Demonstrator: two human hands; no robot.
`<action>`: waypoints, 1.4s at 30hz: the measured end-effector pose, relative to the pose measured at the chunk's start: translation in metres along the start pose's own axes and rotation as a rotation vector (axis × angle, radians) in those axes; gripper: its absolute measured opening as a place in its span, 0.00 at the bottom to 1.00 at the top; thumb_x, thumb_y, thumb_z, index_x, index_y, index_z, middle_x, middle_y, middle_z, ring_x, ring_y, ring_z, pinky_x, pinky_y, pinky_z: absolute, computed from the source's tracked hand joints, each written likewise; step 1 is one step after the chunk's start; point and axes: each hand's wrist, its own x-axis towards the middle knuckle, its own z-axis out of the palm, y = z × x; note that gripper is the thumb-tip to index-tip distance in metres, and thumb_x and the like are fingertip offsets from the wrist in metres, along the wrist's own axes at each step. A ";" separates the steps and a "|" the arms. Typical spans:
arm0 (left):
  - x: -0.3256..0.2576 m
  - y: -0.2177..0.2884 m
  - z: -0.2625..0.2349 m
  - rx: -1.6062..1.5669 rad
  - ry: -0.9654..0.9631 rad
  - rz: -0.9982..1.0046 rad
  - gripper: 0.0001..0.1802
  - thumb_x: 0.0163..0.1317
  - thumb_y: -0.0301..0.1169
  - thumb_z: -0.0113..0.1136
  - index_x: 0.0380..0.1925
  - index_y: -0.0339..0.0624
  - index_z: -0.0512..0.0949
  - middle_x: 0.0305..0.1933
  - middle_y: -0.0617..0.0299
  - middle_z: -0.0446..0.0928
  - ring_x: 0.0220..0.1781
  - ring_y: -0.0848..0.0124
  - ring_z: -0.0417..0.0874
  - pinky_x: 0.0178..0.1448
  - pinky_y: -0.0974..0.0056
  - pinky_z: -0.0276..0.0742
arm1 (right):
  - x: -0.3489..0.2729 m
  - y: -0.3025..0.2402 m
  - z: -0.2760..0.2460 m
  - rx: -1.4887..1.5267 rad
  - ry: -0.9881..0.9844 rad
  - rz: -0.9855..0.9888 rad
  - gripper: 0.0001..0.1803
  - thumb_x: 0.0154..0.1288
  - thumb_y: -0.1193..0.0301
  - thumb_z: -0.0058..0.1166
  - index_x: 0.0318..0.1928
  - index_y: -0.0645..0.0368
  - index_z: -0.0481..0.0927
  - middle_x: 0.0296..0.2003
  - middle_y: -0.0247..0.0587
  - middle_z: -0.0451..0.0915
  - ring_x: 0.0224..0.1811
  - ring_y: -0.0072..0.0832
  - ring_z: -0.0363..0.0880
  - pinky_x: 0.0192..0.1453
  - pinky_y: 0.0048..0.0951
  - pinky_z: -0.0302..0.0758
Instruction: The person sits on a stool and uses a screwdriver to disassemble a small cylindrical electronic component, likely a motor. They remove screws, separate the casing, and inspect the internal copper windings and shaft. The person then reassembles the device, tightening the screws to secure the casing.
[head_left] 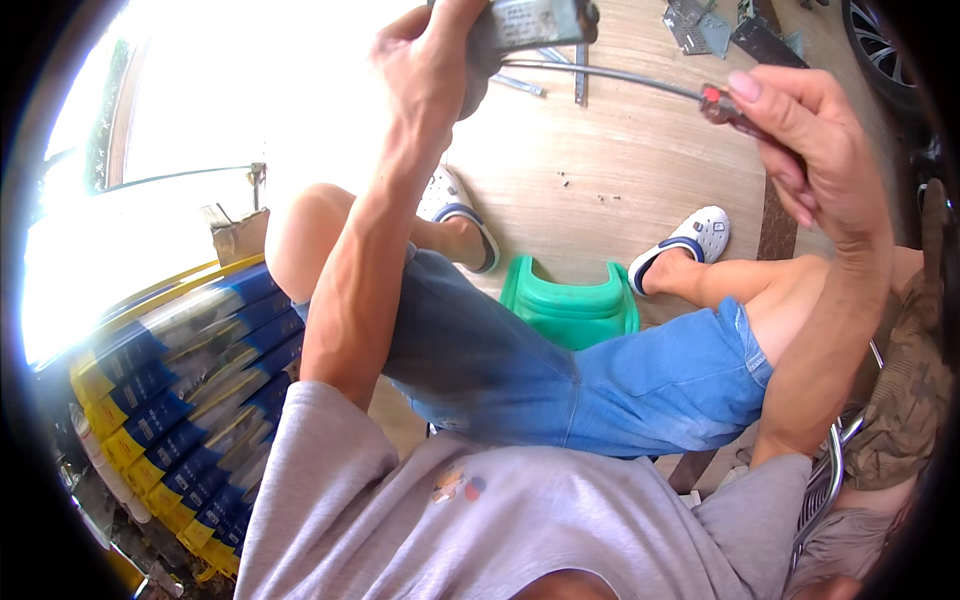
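Observation:
At the top of the head view my left hand point(425, 65) is closed around a dark grey, boxy device point(540, 22) with a pale label and a metal-looking end. Part of that hand and device is cut off by the upper edge. My right hand point(820, 140), out to the right, grips a screwdriver point(640, 76) by its dark red handle, the thumb lying along it. Its long thin shaft points left, and the tip meets the near side of the device or passes beside it; I cannot tell which.
Between my feet stands a green plastic stool point(572, 305). Metal strips point(580, 78), grey metal plates point(697, 28) and a black part point(765, 42) lie on the floor. Blue and yellow bins point(185, 400) are stacked at left. A wheel point(885, 45) and another person's camouflage clothing point(900, 400) are at right.

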 end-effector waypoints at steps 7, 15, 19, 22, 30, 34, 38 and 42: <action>-0.004 -0.005 -0.008 0.298 -0.118 0.083 0.32 0.58 0.56 0.64 0.31 0.29 0.83 0.23 0.55 0.80 0.21 0.73 0.78 0.21 0.69 0.71 | -0.005 -0.002 -0.013 -0.111 0.024 -0.107 0.16 0.66 0.61 0.60 0.38 0.63 0.86 0.15 0.26 0.72 0.14 0.11 0.64 0.18 0.18 0.61; -0.005 -0.010 0.000 0.075 -0.112 -0.105 0.27 0.61 0.49 0.65 0.27 0.30 0.84 0.20 0.61 0.77 0.18 0.79 0.72 0.20 0.72 0.64 | -0.013 -0.006 0.002 -0.151 0.150 -0.381 0.10 0.61 0.73 0.65 0.41 0.65 0.85 0.32 0.34 0.83 0.36 0.18 0.79 0.43 0.19 0.74; -0.006 -0.010 0.003 0.005 -0.119 -0.161 0.26 0.61 0.48 0.65 0.28 0.29 0.84 0.20 0.61 0.78 0.18 0.79 0.72 0.21 0.72 0.64 | -0.013 -0.005 0.006 -0.151 0.175 -0.395 0.10 0.61 0.73 0.65 0.41 0.65 0.85 0.32 0.34 0.83 0.36 0.17 0.79 0.42 0.19 0.73; -0.006 -0.011 0.000 0.060 -0.125 -0.159 0.26 0.60 0.48 0.65 0.27 0.29 0.84 0.20 0.60 0.78 0.18 0.78 0.72 0.21 0.71 0.65 | -0.011 -0.005 0.008 -0.151 0.188 -0.415 0.10 0.62 0.71 0.64 0.39 0.66 0.85 0.29 0.33 0.82 0.33 0.16 0.76 0.38 0.19 0.71; -0.001 -0.026 -0.002 0.304 -0.137 -0.041 0.29 0.60 0.51 0.64 0.25 0.29 0.83 0.18 0.60 0.77 0.17 0.79 0.72 0.20 0.72 0.65 | -0.002 0.000 -0.002 -0.102 -0.009 -0.051 0.13 0.65 0.68 0.63 0.37 0.69 0.84 0.23 0.27 0.77 0.28 0.14 0.71 0.30 0.21 0.65; -0.003 -0.013 -0.006 0.272 -0.129 -0.154 0.30 0.59 0.54 0.63 0.25 0.30 0.83 0.17 0.62 0.75 0.17 0.79 0.72 0.19 0.71 0.63 | 0.001 0.017 0.009 -0.120 0.152 -0.348 0.10 0.60 0.74 0.65 0.39 0.68 0.84 0.23 0.32 0.78 0.25 0.19 0.75 0.29 0.27 0.69; 0.002 -0.012 -0.012 0.323 -0.086 -0.119 0.31 0.58 0.54 0.63 0.24 0.31 0.83 0.17 0.62 0.75 0.17 0.79 0.71 0.20 0.71 0.63 | 0.000 0.016 0.020 -0.557 0.297 -0.738 0.16 0.50 0.80 0.68 0.43 0.61 0.86 0.27 0.44 0.77 0.24 0.35 0.78 0.28 0.31 0.72; -0.003 -0.007 -0.013 0.393 -0.086 -0.139 0.32 0.57 0.57 0.64 0.24 0.31 0.83 0.15 0.63 0.75 0.16 0.79 0.73 0.19 0.71 0.65 | 0.001 0.015 0.016 -0.518 0.307 -0.827 0.14 0.54 0.77 0.69 0.43 0.64 0.85 0.25 0.38 0.77 0.23 0.27 0.76 0.26 0.30 0.70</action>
